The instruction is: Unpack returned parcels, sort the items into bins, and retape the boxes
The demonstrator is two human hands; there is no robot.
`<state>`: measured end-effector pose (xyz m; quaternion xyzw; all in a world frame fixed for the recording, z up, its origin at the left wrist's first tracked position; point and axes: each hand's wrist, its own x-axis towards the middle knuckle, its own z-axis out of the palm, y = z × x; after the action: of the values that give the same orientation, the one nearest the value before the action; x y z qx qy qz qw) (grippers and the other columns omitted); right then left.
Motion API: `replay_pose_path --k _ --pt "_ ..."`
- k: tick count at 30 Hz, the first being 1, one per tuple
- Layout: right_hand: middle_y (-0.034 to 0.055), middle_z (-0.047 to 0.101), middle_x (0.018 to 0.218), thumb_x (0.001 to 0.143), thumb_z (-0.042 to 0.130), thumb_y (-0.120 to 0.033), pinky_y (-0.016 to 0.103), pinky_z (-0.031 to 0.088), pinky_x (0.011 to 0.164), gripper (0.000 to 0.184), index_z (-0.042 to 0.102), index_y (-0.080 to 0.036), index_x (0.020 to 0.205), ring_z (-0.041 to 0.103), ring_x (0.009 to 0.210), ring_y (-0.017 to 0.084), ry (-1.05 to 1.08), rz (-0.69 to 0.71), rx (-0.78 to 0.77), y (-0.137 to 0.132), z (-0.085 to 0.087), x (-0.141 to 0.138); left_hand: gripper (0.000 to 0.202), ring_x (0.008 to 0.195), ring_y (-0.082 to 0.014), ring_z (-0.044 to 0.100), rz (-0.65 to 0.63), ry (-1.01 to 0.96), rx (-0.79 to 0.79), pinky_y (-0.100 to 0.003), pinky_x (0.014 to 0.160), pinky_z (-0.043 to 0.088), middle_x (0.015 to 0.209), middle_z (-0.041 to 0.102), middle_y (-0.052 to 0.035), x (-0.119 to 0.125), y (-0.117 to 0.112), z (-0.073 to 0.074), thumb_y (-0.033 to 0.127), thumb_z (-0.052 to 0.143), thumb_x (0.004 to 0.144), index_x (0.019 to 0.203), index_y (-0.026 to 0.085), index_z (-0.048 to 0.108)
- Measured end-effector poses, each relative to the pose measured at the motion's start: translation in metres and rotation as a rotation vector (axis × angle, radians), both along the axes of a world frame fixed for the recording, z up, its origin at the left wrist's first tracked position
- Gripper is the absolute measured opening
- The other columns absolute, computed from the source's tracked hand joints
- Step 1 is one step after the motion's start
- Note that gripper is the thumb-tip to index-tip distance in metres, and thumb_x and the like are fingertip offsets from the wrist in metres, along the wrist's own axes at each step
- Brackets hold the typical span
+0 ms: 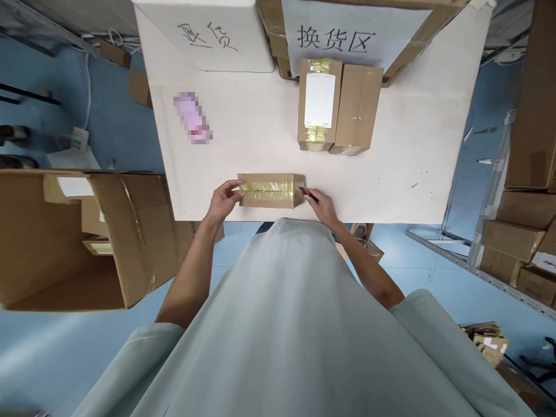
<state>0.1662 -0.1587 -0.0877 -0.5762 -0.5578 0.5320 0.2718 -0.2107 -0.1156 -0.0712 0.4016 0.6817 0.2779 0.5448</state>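
A small cardboard box [266,201] lies lengthwise near the front edge of the white table [408,150], with clear yellowish tape along its top seam. My left hand [226,198] grips the box's left end, thumb and fingers closed on it. In my right hand [324,207] is a red and black utility knife [310,194], its tip at the box's right end. Whether the blade touches the tape there is too small to tell.
Two taped cardboard boxes [357,107] stand side by side farther back. Behind them are a large labelled carton [339,35] and a white bin [226,40]. A pixelated pink-purple item [193,117] lies left. A big open carton [143,231] stands at left; shelved boxes [512,240] at right.
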Motion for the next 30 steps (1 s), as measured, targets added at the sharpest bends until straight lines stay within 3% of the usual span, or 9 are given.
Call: replay_pose_path --k 4,10,15,20,24,27,30 --pt "0.0094 0.082 0.117 0.110 0.048 -0.076 0.035 0.062 0.099 0.065 0.078 -0.022 0.131 0.077 0.112 0.026 -0.019 -0.148 -0.149 -0.009 -0.004 0.004 0.056 0.083 -0.0197 0.070 0.030 0.000 0.003 -0.037 0.074 0.065 0.115 0.080 -0.0082 -0.009 0.000 -0.005 0.050 0.096 0.065 0.110 0.023 0.078" --pt "0.0068 0.079 0.110 0.100 0.058 -0.080 0.034 0.062 0.094 0.063 0.074 -0.021 0.117 0.081 0.106 0.025 0.130 -0.114 -0.238 -0.006 0.001 -0.021 0.037 0.094 -0.0207 0.073 0.036 0.229 0.077 -0.036 0.085 0.064 0.127 0.077 -0.0106 -0.032 -0.002 -0.012 0.035 0.084 0.076 0.111 0.023 0.079" --pt "0.0092 0.081 0.117 0.103 0.059 -0.072 0.036 0.061 0.100 0.058 0.077 -0.020 0.122 0.077 0.109 0.025 0.081 -0.078 -0.141 0.004 0.034 -0.047 0.031 0.082 -0.0187 0.070 0.000 0.330 0.106 -0.035 0.082 0.063 0.110 0.078 -0.0084 -0.028 -0.005 -0.018 0.031 0.077 0.087 0.116 0.022 0.081" --pt "0.0132 0.080 0.128 0.108 0.059 -0.062 0.039 0.059 0.104 0.050 0.080 -0.020 0.124 0.074 0.114 0.026 -0.075 -0.069 0.026 0.014 0.072 -0.046 0.041 0.094 -0.0217 0.075 -0.035 0.225 0.055 -0.037 0.091 0.065 0.127 0.081 -0.0130 0.012 -0.010 -0.029 0.033 0.075 0.088 0.127 0.020 0.079" --pt "0.0138 0.080 0.129 0.114 0.054 -0.062 0.042 0.059 0.107 0.050 0.081 -0.021 0.126 0.074 0.118 0.028 -0.222 0.011 0.123 0.022 0.095 -0.043 0.042 0.107 -0.0287 0.076 -0.164 0.100 0.036 -0.046 0.103 0.065 0.132 0.083 -0.0140 0.041 -0.013 -0.033 0.032 0.070 0.087 0.125 0.019 0.082" --pt "0.0141 0.080 0.129 0.116 0.050 -0.062 0.044 0.061 0.105 0.051 0.081 -0.023 0.128 0.074 0.119 0.030 -0.362 0.063 0.150 0.026 0.111 -0.045 0.042 0.111 -0.0304 0.077 -0.175 0.060 0.066 -0.048 0.106 0.064 0.132 0.084 -0.0138 0.040 -0.012 -0.027 0.035 0.072 0.090 0.126 0.019 0.083" --pt "0.0141 0.081 0.128 0.118 0.049 -0.059 0.043 0.062 0.100 0.049 0.080 -0.024 0.132 0.076 0.114 0.031 -0.481 0.078 0.144 0.024 0.133 -0.051 0.046 0.107 -0.0255 0.078 -0.069 0.025 0.146 -0.042 0.102 0.066 0.134 0.083 -0.0139 0.027 -0.005 -0.007 0.049 0.074 0.098 0.133 0.020 0.081"
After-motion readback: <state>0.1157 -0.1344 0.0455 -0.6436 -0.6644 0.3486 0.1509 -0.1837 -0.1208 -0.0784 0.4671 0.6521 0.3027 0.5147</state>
